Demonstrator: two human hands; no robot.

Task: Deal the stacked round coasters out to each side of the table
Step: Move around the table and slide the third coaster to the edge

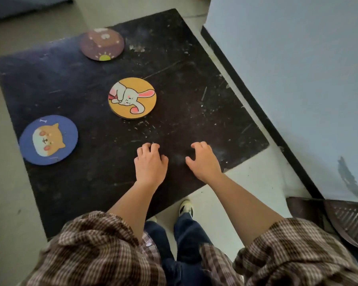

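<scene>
A yellow round coaster with a rabbit [132,98] tops a short stack at the middle of the black table [194,104]. A blue coaster with a dog face [48,139] lies flat near the table's left edge. A purple coaster [102,44] lies flat at the far edge. My left hand [150,162] and my right hand [204,159] rest on the tabletop near the front, fingers curled and slightly apart, holding nothing. Both hands are below and to the right of the stack, apart from it.
A white wall with a black baseboard [256,104] runs along the table's right side. A dark slatted crate [347,219] sits on the floor at the lower right. My feet and legs [186,209] stand at the table's near corner.
</scene>
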